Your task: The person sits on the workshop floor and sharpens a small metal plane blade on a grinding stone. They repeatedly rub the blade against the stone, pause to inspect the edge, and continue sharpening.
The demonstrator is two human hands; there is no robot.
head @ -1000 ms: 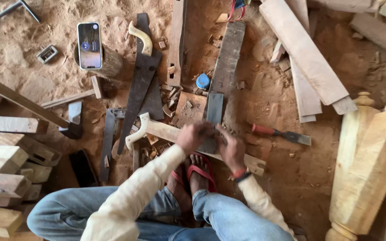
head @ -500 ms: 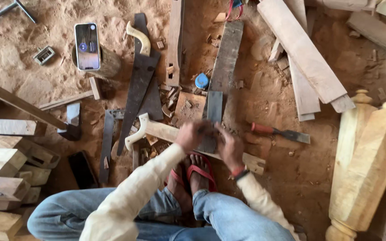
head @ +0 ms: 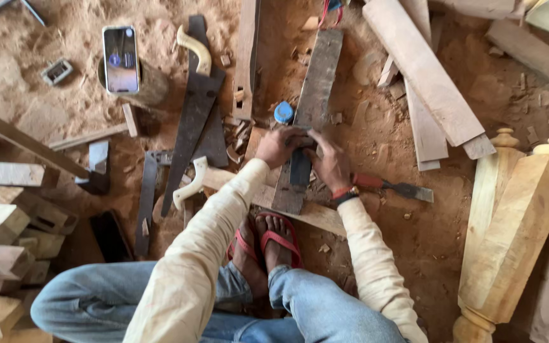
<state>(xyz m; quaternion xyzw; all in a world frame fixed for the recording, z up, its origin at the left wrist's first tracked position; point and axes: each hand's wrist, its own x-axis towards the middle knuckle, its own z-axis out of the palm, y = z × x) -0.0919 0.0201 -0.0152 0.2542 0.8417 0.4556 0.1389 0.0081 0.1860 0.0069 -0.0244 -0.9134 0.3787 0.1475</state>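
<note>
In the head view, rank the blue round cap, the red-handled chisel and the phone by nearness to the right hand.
1. Red-handled chisel: beside the right hand, by its wrist.
2. Blue round cap: up-left, beside the dark plank.
3. Phone: far upper left, on sawdust.

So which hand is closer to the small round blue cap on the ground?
The left. The left hand rests on the long dark plank just below the blue cap; the right hand sits farther off, down and to the right.
</note>
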